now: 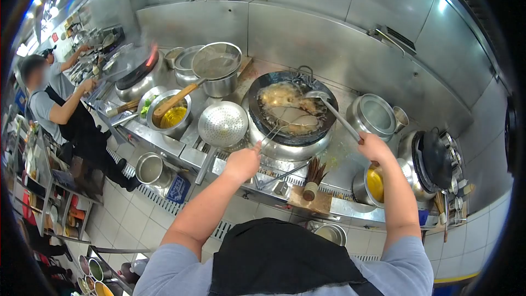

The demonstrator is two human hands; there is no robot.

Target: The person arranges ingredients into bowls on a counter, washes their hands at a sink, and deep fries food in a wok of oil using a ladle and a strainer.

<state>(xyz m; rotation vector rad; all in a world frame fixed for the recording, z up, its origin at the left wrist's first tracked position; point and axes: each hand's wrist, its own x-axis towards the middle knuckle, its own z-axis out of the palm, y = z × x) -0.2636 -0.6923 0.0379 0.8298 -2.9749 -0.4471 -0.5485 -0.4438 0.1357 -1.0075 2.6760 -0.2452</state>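
Observation:
My left hand [245, 163] is closed on a thin metal wire tool [278, 126] with a looped end, which reaches into the wok. In my right hand [376, 149] is the long handle of a metal ladle [341, 115]; its head rests over the wok's far right side. Between them, golden-brown food [278, 94] lies in bubbling oil in the black wok [253, 98], partly under the wire loops. The exact kind of food cannot be made out. A perforated skimmer [223, 124] sits left of the wok, beyond my left hand.
A pot of yellow oil [159, 123] stands at left near a strainer over a pot [217, 60]. A bamboo brush [310, 189] is at the counter's front. Another oil pot [360, 186] stands below my right forearm. A person [71, 112] works at a wok farther left.

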